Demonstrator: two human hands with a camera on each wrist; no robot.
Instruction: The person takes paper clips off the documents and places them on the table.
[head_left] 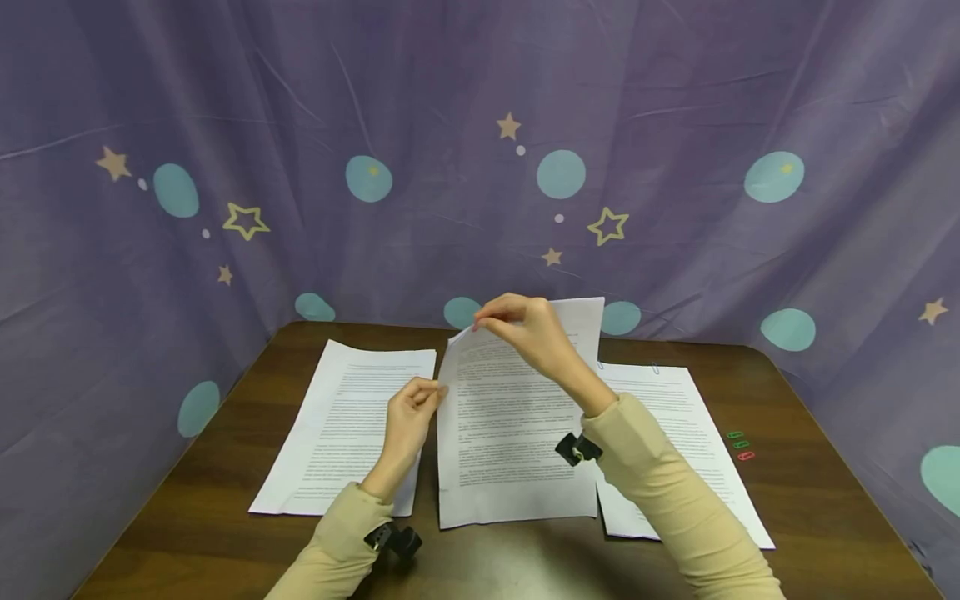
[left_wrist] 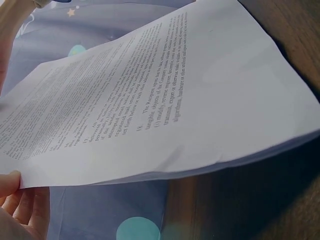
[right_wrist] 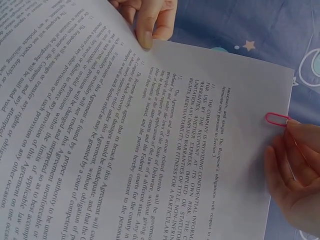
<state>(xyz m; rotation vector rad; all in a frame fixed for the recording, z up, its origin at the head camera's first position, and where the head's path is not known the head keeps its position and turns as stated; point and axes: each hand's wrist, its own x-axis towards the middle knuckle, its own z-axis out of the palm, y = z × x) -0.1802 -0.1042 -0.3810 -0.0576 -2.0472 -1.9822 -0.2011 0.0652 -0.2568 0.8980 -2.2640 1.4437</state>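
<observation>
The sheaf of printed pages (head_left: 516,421) is held up just below the centre of the head view; we see the left hand (head_left: 408,418) pinching its left edge and the right hand (head_left: 529,332) pinching a pink paper clip (right_wrist: 276,123) at its top edge. A second stack (head_left: 363,417) lies lower left.

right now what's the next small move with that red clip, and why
I'd probably slide the red clip farther onto the sheets: its loop overlaps them near the top edge while the right hand pinches its outer end, and the left hand grips the side.
</observation>
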